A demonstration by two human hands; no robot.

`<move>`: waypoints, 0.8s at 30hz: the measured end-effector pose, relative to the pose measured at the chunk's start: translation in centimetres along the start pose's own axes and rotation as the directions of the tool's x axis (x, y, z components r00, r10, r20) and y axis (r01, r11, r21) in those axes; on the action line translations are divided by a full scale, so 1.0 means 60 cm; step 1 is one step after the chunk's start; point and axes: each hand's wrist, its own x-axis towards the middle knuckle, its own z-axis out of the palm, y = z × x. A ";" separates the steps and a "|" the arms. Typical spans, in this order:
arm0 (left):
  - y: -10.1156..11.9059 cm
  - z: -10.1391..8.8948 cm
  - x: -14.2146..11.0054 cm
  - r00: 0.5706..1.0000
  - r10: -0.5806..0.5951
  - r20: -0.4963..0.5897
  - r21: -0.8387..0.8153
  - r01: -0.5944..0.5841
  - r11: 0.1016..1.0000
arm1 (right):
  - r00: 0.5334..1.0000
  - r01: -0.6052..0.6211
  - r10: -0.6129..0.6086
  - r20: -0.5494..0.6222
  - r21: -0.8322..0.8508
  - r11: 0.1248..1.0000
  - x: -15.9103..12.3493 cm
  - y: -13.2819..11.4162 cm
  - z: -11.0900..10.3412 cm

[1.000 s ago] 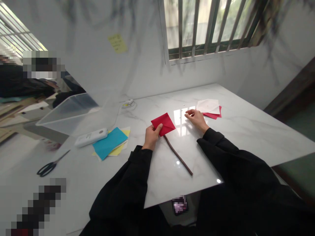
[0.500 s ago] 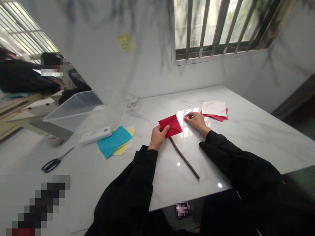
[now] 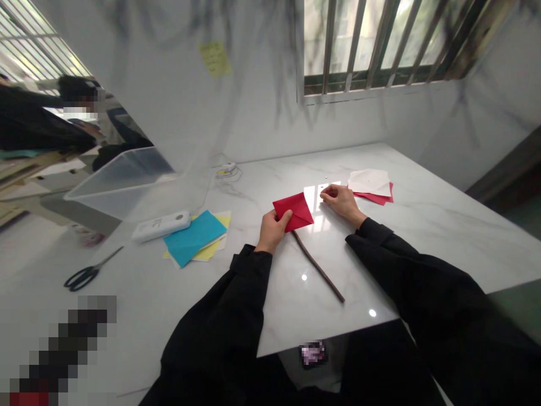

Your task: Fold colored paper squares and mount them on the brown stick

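My left hand (image 3: 274, 226) grips a red paper envelope (image 3: 298, 211) by its lower left corner, thumb on top across the folded flap. A thin brown stick (image 3: 319, 267) lies on the table, its far end passing out of sight at the envelope's lower edge. To the right of the envelope, my right hand (image 3: 341, 202) rests low over the tabletop with thumb and fingertips pinched together. Whatever may be between those fingertips is too small to make out. Just beyond that hand lies a white sheet (image 3: 368, 182) on top of red paper (image 3: 375, 197).
Left of my arms are blue paper (image 3: 195, 238) over yellow and white sheets, a white oblong device (image 3: 161, 226), black-handled scissors (image 3: 88, 274) and a clear plastic bin (image 3: 114, 192). A small cabled device (image 3: 227, 168) sits by the wall. Another person (image 3: 38, 118) is at far left.
My right hand has shifted slightly to the right, still pinched. My left hand keeps the envelope in nearly the same place. The whole view has tilted a little.
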 end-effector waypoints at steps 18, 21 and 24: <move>0.008 0.002 -0.002 0.999 0.022 -0.038 0.059 -0.020 0.998 | 0.975 -0.221 0.184 0.124 0.595 0.772 -0.028 -0.042 0.011; 0.008 0.003 -0.002 0.999 0.017 -0.039 0.058 -0.014 0.998 | 0.979 -0.203 0.152 0.136 0.606 0.769 -0.033 -0.056 0.014; 0.008 0.003 -0.003 0.999 0.003 -0.032 0.035 -0.002 0.999 | 0.992 -0.096 0.038 0.124 0.512 0.853 -0.037 -0.068 0.014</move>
